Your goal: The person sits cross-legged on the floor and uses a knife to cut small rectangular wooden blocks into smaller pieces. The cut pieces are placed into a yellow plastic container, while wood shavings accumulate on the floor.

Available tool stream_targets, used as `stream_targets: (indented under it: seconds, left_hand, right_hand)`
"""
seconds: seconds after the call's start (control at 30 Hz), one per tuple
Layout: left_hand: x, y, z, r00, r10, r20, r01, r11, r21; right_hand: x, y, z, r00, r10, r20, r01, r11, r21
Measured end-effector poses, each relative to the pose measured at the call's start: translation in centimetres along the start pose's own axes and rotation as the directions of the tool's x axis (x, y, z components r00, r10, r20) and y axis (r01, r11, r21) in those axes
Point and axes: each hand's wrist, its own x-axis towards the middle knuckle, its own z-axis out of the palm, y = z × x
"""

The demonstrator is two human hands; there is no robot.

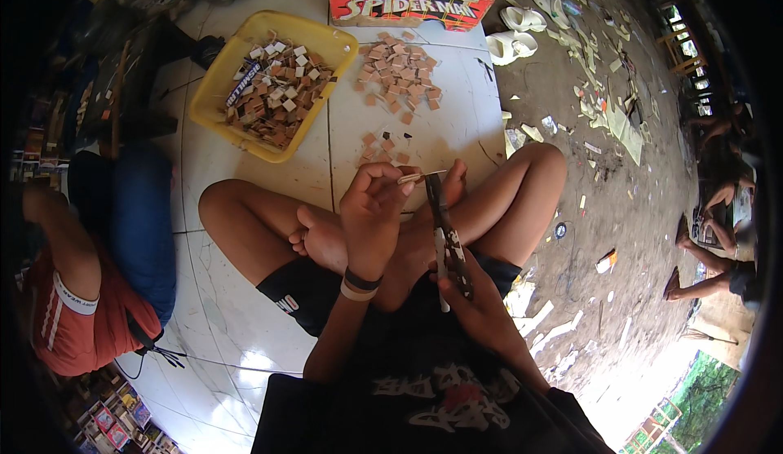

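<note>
- Your left hand (pixel 371 209) pinches a thin, light-brown piece (pixel 410 177) between thumb and fingertips, out in front of your feet; a small grip like that could let it slip or twist if pushed sideways.
- Your right hand (pixel 477 303) is wrapped around the lower end of a long, dark, pale-patched tool (pixel 438 201), its tip at or just beside the piece; whether they touch, you can't tell from here.
- With the tip so near your left fingertips, a slip of the tool could nip or jab them.
- Your bare foot (pixel 457 179) is just beside the tip, so a stray stroke might catch it.
- A dropped piece could get lost among the loose brown squares (pixel 400 75) on the tiled floor (pixel 269 185).
</note>
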Motion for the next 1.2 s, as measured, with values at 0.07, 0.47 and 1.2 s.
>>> stream_targets:
  seconds: [0.07, 0.47, 1.2]
  left_hand:
    - [-0.4, -0.1, 0.1, 1.000, 0.007, 0.002, -0.007, 1.000, 0.016]
    - [-0.8, -0.5, -0.1, 0.992, 0.110, 0.061, -0.117, 0.986, 0.116]
    - [-1.4, 2.4, 0.5, 0.965, 0.235, -0.115, -0.153, 0.864, 0.480]
  right_hand:
    - [-0.1, -0.4, 0.0, 1.000, 0.019, 0.005, -0.019, 1.000, -0.005]
    - [-0.3, -0.9, 0.1, 0.999, 0.054, -0.010, -0.054, 0.995, -0.080]
    - [2.1, 0.7, 1.4, 0.908, -0.389, -0.157, 0.246, 0.797, -0.552]
